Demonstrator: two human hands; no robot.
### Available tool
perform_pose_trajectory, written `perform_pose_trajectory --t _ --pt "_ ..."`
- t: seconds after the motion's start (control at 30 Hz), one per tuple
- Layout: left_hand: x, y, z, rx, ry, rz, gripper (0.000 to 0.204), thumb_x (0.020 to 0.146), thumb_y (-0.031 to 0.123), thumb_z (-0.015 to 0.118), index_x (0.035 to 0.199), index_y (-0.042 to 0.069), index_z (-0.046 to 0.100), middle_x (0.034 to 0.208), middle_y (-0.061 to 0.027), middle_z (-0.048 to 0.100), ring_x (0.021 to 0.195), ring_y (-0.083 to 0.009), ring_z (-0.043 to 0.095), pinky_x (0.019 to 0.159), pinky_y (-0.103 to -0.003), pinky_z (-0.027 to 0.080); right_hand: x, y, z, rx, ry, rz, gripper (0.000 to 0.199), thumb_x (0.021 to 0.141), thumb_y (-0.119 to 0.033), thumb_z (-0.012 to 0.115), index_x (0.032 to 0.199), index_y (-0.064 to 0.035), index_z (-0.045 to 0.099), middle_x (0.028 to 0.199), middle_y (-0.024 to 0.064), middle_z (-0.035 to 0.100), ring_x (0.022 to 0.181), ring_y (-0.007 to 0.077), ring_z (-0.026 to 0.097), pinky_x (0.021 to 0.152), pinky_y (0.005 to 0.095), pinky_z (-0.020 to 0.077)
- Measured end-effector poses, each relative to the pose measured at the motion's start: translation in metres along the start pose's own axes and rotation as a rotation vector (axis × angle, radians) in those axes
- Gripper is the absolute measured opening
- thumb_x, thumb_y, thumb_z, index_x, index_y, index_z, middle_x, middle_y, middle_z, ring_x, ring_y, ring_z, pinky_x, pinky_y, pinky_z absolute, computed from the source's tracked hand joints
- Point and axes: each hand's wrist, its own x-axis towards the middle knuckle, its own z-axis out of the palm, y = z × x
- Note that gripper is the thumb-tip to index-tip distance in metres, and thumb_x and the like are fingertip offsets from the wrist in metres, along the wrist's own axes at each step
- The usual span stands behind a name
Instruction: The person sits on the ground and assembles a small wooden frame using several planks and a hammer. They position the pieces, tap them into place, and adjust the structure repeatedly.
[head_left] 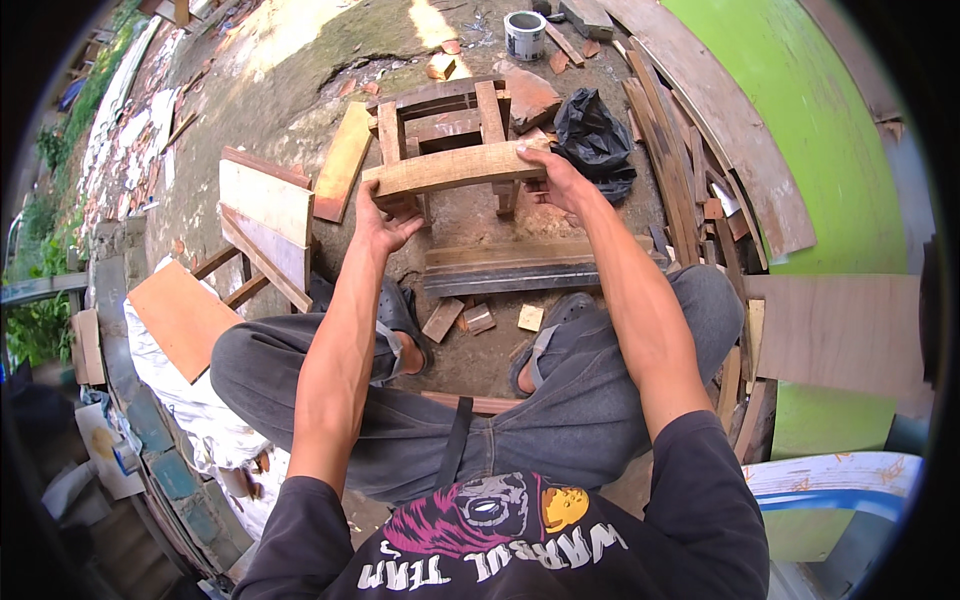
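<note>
A small wooden frame (pixel 440 130), like a low stool, stands on the dirt ground in front of me. Across its near side lies a pale wooden plank (pixel 455 167), held level. My left hand (pixel 380 225) grips the plank's left end from below. My right hand (pixel 555 175) grips its right end, fingers curled over the edge. I sit low with both knees apart, sandalled feet on the ground below the frame.
A dark plank (pixel 510 268) lies on the ground between my feet and the frame, with small wood offcuts (pixel 478 318) near it. Boards (pixel 268 215) lean at the left, a black plastic bag (pixel 595 140) and stacked planks (pixel 700 150) at the right, a tin can (pixel 524 35) at the back.
</note>
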Motion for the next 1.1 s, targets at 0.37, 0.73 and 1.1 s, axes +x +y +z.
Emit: perform_pose_trajectory --t 0.37,0.73,1.1 --pt "0.018 -0.004 -0.017 0.201 -0.004 0.056 0.105 0.075 0.065 0.061 0.147 -0.003 0.024 0.137 -0.0248 0.042 0.126 -0.0373 0.048 0.106 -0.052 0.040 -0.003 -0.004 0.001 0.026 -0.063 0.006 0.040 0.086 -0.047 0.068 0.107 -0.0140 0.057 0.087 0.0004 0.057 0.075 0.0146 0.052 0.066 0.0308 0.0416" --pt "-0.009 0.018 -0.013 0.546 0.198 0.123 0.101 0.075 0.061 0.069 0.146 -0.001 0.033 0.149 -0.0218 0.035 0.132 -0.0376 0.042 0.106 -0.058 0.037 -0.003 -0.002 0.002 0.044 0.000 -0.005 0.043 0.085 -0.045 0.068 0.113 -0.0146 0.056 0.095 0.0021 0.058 0.080 0.0174 0.054 0.070 0.0332 0.0416" --pt "-0.006 0.046 -0.016 0.875 0.207 0.279 0.070 0.079 0.040 0.078 0.129 -0.004 0.057 0.133 -0.0196 0.055 0.121 -0.0354 0.053 0.097 -0.057 0.045 -0.009 -0.003 0.011 0.055 0.113 0.000 0.043 0.084 -0.048 0.071 0.105 -0.0137 0.056 0.089 0.0022 0.058 0.077 0.0156 0.056 0.066 0.0321 0.0425"
